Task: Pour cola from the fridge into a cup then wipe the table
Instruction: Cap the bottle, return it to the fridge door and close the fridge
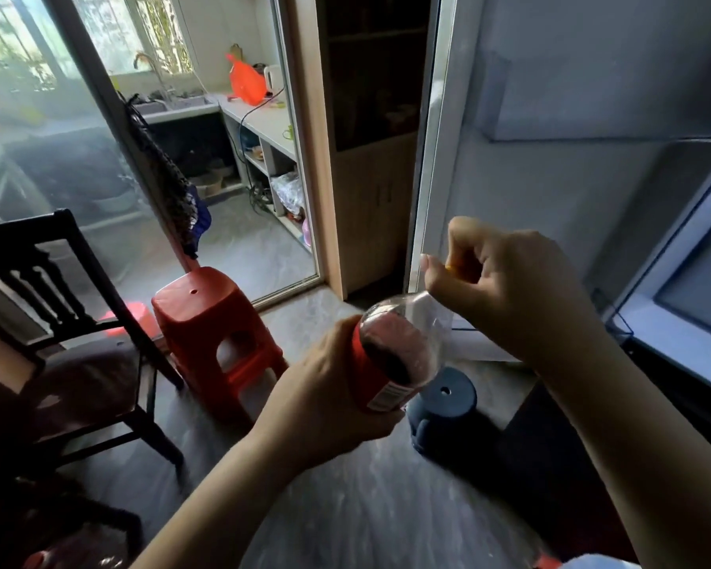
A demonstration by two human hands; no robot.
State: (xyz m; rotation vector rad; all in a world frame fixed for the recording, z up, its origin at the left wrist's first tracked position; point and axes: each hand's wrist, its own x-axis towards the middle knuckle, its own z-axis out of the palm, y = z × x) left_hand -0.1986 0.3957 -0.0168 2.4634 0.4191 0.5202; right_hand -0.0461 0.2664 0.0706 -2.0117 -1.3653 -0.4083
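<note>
Room: grey marbled floor, with a sliding glass door at left that opens onto a kitchen and its sink.
Fridge: its open door stands at right, pale and close behind the raised hand.
Cola bottle: held in mid-air over the floor, tilted with the neck up and to the right; red label, dark cola low in the clear upper part.
Left hand: wrapped round the bottle's labelled body from below.
Right hand: fingers pinched over the top of the bottle, where a bit of orange shows between them; whether the cap is on or off cannot be told.
Red stool: on the floor just left of the bottle.
Blue stool: below the bottle, partly hidden by it.
Dark wooden chair: at far left.
</note>
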